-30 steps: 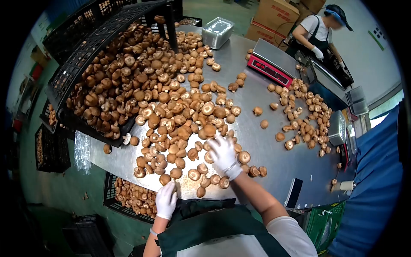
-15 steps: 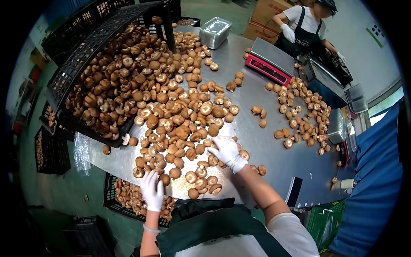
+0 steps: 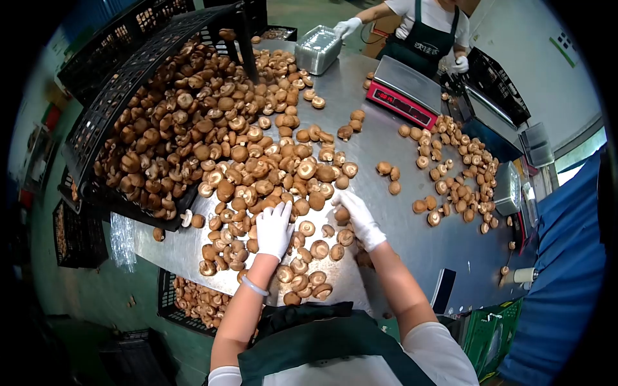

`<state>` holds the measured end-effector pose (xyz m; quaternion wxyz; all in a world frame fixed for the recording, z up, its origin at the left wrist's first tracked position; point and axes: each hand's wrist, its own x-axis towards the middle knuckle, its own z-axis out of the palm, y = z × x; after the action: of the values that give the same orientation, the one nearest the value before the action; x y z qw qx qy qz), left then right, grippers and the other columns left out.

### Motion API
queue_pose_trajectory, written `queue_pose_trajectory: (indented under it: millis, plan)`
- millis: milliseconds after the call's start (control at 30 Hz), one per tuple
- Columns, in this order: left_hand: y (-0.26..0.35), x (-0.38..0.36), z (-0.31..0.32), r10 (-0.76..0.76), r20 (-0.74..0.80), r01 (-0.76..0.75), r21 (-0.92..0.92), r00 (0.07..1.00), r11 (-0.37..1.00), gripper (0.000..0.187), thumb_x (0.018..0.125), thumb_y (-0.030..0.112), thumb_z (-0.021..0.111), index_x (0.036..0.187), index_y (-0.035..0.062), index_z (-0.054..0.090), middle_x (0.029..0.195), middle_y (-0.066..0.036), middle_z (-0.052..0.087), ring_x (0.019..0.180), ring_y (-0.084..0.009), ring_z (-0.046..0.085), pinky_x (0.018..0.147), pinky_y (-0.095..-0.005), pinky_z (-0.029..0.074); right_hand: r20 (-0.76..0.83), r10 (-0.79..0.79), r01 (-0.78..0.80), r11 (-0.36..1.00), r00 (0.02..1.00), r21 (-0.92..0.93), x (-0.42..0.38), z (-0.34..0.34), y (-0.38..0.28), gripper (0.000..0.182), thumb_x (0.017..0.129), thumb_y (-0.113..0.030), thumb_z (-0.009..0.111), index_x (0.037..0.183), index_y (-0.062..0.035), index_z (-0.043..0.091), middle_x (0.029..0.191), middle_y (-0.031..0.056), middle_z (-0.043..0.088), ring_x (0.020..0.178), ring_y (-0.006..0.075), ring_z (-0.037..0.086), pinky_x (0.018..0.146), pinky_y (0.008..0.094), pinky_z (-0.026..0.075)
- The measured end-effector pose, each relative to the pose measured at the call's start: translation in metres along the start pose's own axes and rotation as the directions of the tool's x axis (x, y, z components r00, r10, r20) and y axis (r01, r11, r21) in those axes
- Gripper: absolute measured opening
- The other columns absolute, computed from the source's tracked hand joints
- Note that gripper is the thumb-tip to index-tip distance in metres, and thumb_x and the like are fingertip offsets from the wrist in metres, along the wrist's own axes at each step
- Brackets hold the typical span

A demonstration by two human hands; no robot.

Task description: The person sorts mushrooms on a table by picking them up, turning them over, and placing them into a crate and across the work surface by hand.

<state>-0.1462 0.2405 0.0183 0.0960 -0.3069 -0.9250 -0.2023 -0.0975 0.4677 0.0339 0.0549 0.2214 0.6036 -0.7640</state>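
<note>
A person in white gloves and a dark green apron sorts brown mushrooms on a steel table [image 3: 412, 251], seen from above. The left hand [image 3: 275, 228] lies flat on the near edge of the big mushroom pile [image 3: 257, 161], fingers spread and loose, gripping nothing that can be seen. The right hand [image 3: 358, 215] reaches just beside it, fingers curled around one mushroom [image 3: 342, 214] at the pile's right edge, though how firm the grip is cannot be told. Most of the work looks undone: a black crate [image 3: 122, 96] tipped on the table's far left is heaped with mushrooms spilling toward the hands. A small cluster [image 3: 308, 273] sits close to the apron, a second crate [image 3: 193, 302] below the table's near edge holds a modest layer, and a looser scatter [image 3: 457, 174] lies well apart to the right. A red scale [image 3: 402, 90] stands at the far side; its display digits are too small to read. Beyond it a co-worker's gloved hand [image 3: 346, 27] touches a stack of clear trays [image 3: 317, 48]; white lettering on that person's apron is illegible.
</note>
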Motion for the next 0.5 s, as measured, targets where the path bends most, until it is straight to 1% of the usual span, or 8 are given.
queue_pose_trajectory:
  millis: [33, 67, 133, 200, 300, 367, 433, 500]
  plan:
    - [0.0, 0.004, 0.001, 0.027, 0.025, -0.029, 0.109, 0.999, 0.994, 0.043, 0.076, 0.023, 0.068, 0.116, 0.0116, 0.059, 0.104, -0.007, 0.059, 0.094, -0.0249, 0.052, 0.084, -0.0409, 0.04, -0.065, -0.027, 0.013, 0.978, 0.998, -0.206, 0.01, 0.005, -0.001, 0.03, 0.09, -0.032, 0.06, 0.107, -0.0074, 0.059, 0.086, 0.0032, 0.061, 0.083, 0.0165, 0.06, 0.067, 0.0293, 0.051]
    - [-0.001, 0.007, 0.002, 0.03, 0.028, -0.032, 0.11, 0.999, 0.993, 0.043, 0.076, 0.023, 0.068, 0.116, 0.0116, 0.059, 0.104, -0.007, 0.059, 0.094, -0.0249, 0.052, 0.084, -0.0409, 0.04, 0.004, -0.281, 0.255, 0.867, 0.96, -0.427, 0.022, 0.014, 0.005, 0.035, 0.085, -0.027, 0.064, 0.114, -0.0088, 0.056, 0.096, 0.0072, 0.059, 0.084, 0.0193, 0.06, 0.066, 0.0333, 0.052]
    - [-0.005, 0.011, 0.006, 0.003, 0.034, -0.008, 0.131, 0.999, 0.991, 0.036, 0.072, 0.022, 0.07, 0.106, 0.0133, 0.062, 0.093, -0.005, 0.058, 0.089, -0.0255, 0.053, 0.081, -0.0391, 0.04, 0.171, -0.556, 0.359, 0.25, 0.814, -0.899, 0.026, 0.032, 0.005, 0.044, 0.078, -0.023, 0.069, 0.119, -0.0131, 0.054, 0.103, 0.0112, 0.055, 0.086, 0.0249, 0.06, 0.068, 0.0376, 0.052]
    - [-0.01, 0.004, -0.002, -0.016, -0.021, 0.017, 0.07, 1.0, 0.997, 0.028, 0.074, 0.022, 0.069, 0.1, 0.0127, 0.063, 0.091, -0.005, 0.058, 0.089, -0.0246, 0.053, 0.082, -0.0396, 0.038, 0.267, -0.526, 0.327, 0.022, 0.807, -0.945, 0.034, 0.042, 0.019, 0.047, 0.075, -0.018, 0.068, 0.12, -0.0199, 0.054, 0.105, 0.0116, 0.053, 0.086, 0.0311, 0.059, 0.07, 0.0395, 0.051]
    - [-0.014, -0.018, -0.038, -0.126, -0.14, 0.103, -0.164, 0.982, 0.981, 0.027, 0.073, 0.016, 0.07, 0.099, 0.0091, 0.064, 0.095, -0.008, 0.062, 0.092, -0.0275, 0.055, 0.081, -0.0393, 0.041, 0.274, -0.498, 0.352, 0.067, 0.822, -0.934, 0.031, 0.039, 0.024, 0.045, 0.076, -0.017, 0.065, 0.119, -0.019, 0.055, 0.105, 0.0115, 0.053, 0.088, 0.0316, 0.059, 0.072, 0.04, 0.051]
    - [-0.028, -0.048, -0.059, -0.256, -0.197, 0.185, -0.32, 0.946, 0.929, 0.026, 0.076, 0.011, 0.068, 0.101, 0.0051, 0.065, 0.098, -0.012, 0.063, 0.093, -0.0308, 0.056, 0.087, -0.0389, 0.043, 0.328, -0.368, 0.436, 0.264, 0.87, -0.861, 0.023, 0.03, 0.023, 0.038, 0.078, -0.017, 0.064, 0.115, -0.0177, 0.057, 0.104, 0.0111, 0.054, 0.089, 0.0313, 0.06, 0.073, 0.041, 0.051]
    - [-0.052, -0.09, -0.071, -0.453, -0.193, 0.368, -0.355, 0.87, 0.859, 0.025, 0.08, 0.008, 0.064, 0.104, 0.0043, 0.065, 0.098, -0.013, 0.063, 0.096, -0.0277, 0.057, 0.088, -0.0363, 0.044, 0.302, -0.383, 0.41, 0.24, 0.873, -0.88, 0.018, 0.035, 0.022, 0.035, 0.078, -0.019, 0.064, 0.113, -0.0164, 0.058, 0.104, 0.0113, 0.054, 0.091, 0.0311, 0.059, 0.073, 0.041, 0.051]
    - [-0.085, -0.135, -0.076, -0.704, -0.156, 0.533, -0.548, 0.693, 0.645, 0.024, 0.085, 0.011, 0.063, 0.107, -0.0002, 0.063, 0.107, -0.013, 0.061, 0.097, -0.0248, 0.058, 0.089, -0.034, 0.044, 0.265, -0.361, 0.349, 0.193, 0.894, -0.917, 0.018, 0.045, 0.017, 0.036, 0.078, -0.029, 0.068, 0.109, -0.0134, 0.059, 0.105, 0.014, 0.053, 0.095, 0.0337, 0.058, 0.075, 0.0413, 0.051]
